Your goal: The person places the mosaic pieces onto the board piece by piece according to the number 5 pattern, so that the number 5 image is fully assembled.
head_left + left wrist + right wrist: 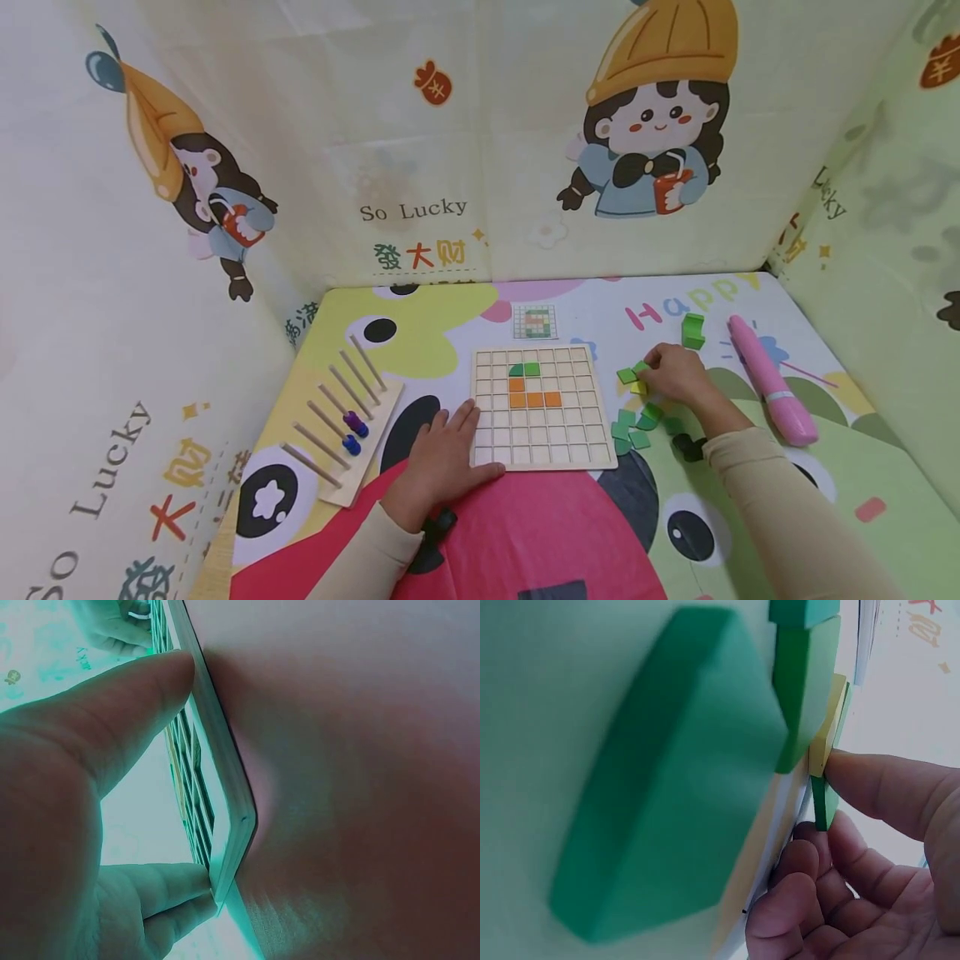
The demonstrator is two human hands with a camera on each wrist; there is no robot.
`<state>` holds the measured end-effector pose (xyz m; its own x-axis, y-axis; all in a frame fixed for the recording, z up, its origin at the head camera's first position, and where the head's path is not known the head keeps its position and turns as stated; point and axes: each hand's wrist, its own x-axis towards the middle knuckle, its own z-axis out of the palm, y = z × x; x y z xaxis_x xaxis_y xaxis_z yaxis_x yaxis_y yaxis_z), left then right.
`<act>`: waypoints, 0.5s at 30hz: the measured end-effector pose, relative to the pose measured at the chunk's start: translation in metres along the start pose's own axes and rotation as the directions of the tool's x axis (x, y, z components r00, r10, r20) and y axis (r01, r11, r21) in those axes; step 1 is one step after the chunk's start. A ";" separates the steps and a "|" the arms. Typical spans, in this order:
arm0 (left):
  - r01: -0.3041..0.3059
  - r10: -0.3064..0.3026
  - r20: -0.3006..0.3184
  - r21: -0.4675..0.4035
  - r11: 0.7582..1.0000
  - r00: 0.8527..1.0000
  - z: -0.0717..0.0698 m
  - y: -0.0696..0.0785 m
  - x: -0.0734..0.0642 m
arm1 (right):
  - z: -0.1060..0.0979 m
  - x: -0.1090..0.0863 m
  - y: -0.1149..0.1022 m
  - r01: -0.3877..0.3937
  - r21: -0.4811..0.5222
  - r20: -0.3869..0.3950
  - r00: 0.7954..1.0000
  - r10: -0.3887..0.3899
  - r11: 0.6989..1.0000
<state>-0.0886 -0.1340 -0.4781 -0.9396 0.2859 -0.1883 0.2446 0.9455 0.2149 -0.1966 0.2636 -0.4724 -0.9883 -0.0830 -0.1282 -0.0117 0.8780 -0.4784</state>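
Observation:
A wooden grid board (540, 456) lies flat in the middle, with green and orange tiles (517, 392) in some cells. My left hand (442, 454) rests at its lower left corner, fingers spread along the left side and thumb (142, 697) touching the near edge. To the right of the board, my right hand (678, 379) pinches a green tile (823, 804) between thumb and fingertips. Right beside it lie a yellow tile (637, 387) and another green tile (626, 376). Several more green tiles (639, 439) are scattered nearer to me.
A small pattern card (535, 322) lies behind the board. At left stands a wooden peg rack (352, 467) with blue and purple beads (352, 444). On the right are a pink pen-shaped object (772, 383) and a green arch block (693, 332).

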 end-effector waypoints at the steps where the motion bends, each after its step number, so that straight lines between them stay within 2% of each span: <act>1: 0.000 0.000 -0.001 0.000 1.000 1.000 0.000 0.000 0.000 | 0.000 0.000 0.000 -0.001 0.005 -0.002 1.000 0.001 1.000; 9: 0.005 -0.005 0.005 0.004 1.000 1.000 -0.001 0.000 0.001 | 0.001 -0.001 -0.002 0.005 0.057 -0.008 1.000 -0.005 0.998; 15: 0.010 -0.010 0.010 -0.007 1.000 1.000 -0.001 0.000 0.001 | -0.003 -0.002 -0.007 0.053 0.107 -0.028 0.998 -0.050 0.993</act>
<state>-0.0897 -0.1338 -0.4775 -0.9394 0.2784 -0.1999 0.2339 0.9471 0.2196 -0.1953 0.2587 -0.4665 -0.9903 -0.1136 -0.0802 -0.0472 0.8170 -0.5746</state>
